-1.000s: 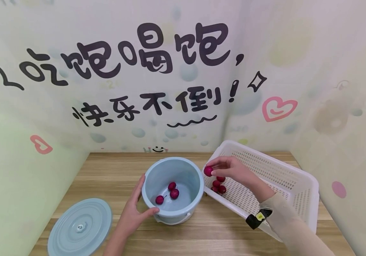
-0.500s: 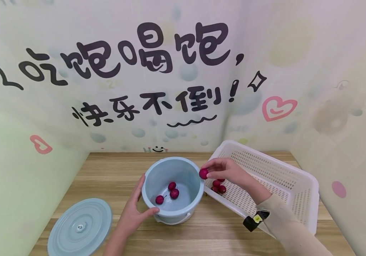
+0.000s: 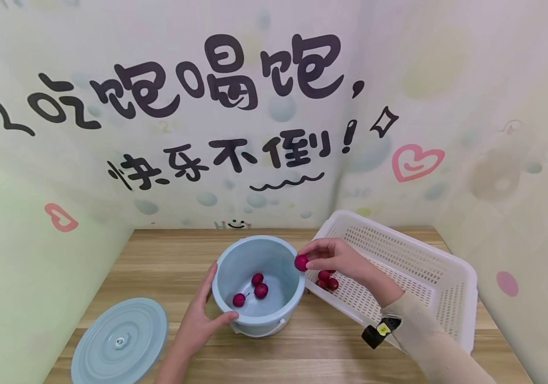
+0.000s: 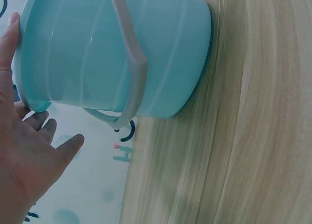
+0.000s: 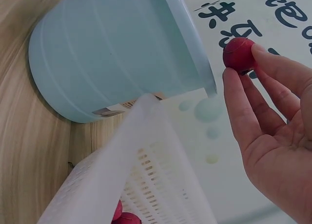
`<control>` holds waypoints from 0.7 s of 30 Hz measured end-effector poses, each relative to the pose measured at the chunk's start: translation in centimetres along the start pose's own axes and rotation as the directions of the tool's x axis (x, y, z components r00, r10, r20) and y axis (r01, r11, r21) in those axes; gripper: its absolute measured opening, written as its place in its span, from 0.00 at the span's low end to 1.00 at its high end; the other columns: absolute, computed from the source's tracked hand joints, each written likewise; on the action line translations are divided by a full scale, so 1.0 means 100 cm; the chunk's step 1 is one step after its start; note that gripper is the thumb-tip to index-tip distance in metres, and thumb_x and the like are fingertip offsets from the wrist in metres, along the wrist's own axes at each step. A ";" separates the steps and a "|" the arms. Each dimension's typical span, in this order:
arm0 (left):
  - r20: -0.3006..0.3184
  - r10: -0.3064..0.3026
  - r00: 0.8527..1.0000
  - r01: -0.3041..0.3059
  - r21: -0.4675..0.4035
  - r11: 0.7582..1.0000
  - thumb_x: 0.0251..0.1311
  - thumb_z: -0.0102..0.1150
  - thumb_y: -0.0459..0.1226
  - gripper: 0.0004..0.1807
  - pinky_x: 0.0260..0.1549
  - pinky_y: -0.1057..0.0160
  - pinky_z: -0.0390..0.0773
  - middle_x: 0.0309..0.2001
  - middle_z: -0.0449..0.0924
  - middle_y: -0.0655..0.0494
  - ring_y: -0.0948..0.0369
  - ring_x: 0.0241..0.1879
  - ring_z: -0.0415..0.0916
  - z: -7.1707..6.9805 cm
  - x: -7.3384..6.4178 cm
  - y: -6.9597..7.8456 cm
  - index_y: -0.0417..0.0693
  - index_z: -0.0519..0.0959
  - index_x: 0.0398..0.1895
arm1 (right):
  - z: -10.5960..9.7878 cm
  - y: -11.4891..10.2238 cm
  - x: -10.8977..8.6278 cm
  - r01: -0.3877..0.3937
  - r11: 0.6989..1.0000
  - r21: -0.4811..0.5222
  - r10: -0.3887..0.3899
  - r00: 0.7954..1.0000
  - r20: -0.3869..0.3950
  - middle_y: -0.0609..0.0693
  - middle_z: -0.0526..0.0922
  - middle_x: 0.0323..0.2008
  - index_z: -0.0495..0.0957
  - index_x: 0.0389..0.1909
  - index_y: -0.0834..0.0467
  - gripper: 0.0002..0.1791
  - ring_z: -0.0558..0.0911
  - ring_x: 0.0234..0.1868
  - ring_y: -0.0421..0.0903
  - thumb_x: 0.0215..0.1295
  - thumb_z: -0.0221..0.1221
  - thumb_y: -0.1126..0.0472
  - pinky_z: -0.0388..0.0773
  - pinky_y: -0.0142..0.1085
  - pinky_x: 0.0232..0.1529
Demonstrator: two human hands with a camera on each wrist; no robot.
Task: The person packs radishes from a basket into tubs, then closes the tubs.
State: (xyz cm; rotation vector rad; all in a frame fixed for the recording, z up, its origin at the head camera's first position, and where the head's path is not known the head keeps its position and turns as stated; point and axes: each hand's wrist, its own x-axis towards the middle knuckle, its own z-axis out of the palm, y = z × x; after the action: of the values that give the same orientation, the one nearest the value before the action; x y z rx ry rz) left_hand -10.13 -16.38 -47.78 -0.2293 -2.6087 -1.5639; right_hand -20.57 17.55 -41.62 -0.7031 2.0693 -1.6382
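In the head view, my right hand (image 3: pixel 341 258) pinches a small round red radish (image 3: pixel 301 262) between thumb and fingertips at the right rim of a light blue bucket (image 3: pixel 260 321). The right wrist view shows this radish (image 5: pixel 239 54) just beyond the bucket's rim (image 5: pixel 197 48). Three similar radishes (image 3: pixel 261 290) lie on the bucket's floor. My left hand (image 3: pixel 197 322) rests against the bucket's left side, thumb along the near rim and fingers extended. A white perforated basket (image 3: pixel 466 277) holds several more radishes (image 3: pixel 333 284) in its left corner, below my right hand.
A round light blue lid (image 3: pixel 120 341) lies on the wooden table (image 3: pixel 303 357), left of the bucket. The bucket's handle (image 4: pixel 138 72) hangs down its side. The basket stands close beside the bucket. Behind the table rises a printed wall (image 3: pixel 183 160).
My right hand has moved left with the radish, from over the basket's left end to the bucket's right rim. The left hand and bucket have stayed in place.
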 end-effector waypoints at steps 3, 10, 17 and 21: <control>0.000 0.002 1.000 -0.002 -0.002 1.000 0.49 0.77 0.38 0.61 0.64 0.82 0.54 0.81 0.48 0.51 0.48 0.77 0.53 0.000 0.000 0.000 0.66 0.46 0.80 | 0.000 0.001 0.001 0.002 1.000 -0.013 -0.002 1.000 0.001 0.63 0.86 0.49 0.79 0.55 0.66 0.19 0.87 0.44 0.38 0.64 0.65 0.64 0.86 0.31 0.47; 0.000 0.005 1.000 -0.005 -0.006 1.000 0.49 0.77 0.38 0.61 0.64 0.82 0.54 0.81 0.48 0.51 0.47 0.77 0.53 0.000 0.000 -0.001 0.61 0.46 0.81 | 0.002 0.000 0.002 0.009 1.000 -0.023 -0.009 1.000 0.007 0.65 0.85 0.50 0.80 0.54 0.65 0.18 0.86 0.44 0.38 0.65 0.65 0.64 0.85 0.31 0.48; -0.002 0.011 1.000 -0.011 0.006 1.000 0.49 0.77 0.38 0.60 0.69 0.72 0.60 0.80 0.48 0.49 0.46 0.77 0.54 0.000 0.001 -0.002 0.55 0.47 0.81 | 0.003 0.001 0.002 0.001 1.000 -0.010 -0.001 1.000 0.017 0.63 0.85 0.50 0.80 0.55 0.64 0.18 0.86 0.45 0.40 0.65 0.64 0.63 0.86 0.34 0.50; -0.004 0.020 1.000 -0.020 0.017 1.000 0.49 0.77 0.37 0.61 0.71 0.56 0.63 0.80 0.49 0.48 0.43 0.76 0.54 0.000 0.001 -0.001 0.56 0.47 0.81 | 0.004 0.001 0.002 0.003 1.000 -0.008 -0.003 1.000 0.025 0.62 0.85 0.50 0.80 0.55 0.64 0.18 0.86 0.45 0.40 0.66 0.64 0.63 0.86 0.34 0.51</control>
State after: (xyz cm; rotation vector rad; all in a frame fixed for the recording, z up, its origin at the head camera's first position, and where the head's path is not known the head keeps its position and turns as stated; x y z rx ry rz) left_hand -10.27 -16.40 -47.89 -0.2504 -2.6072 -1.5333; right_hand -20.52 17.16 -41.81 -0.7260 2.0594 -1.6162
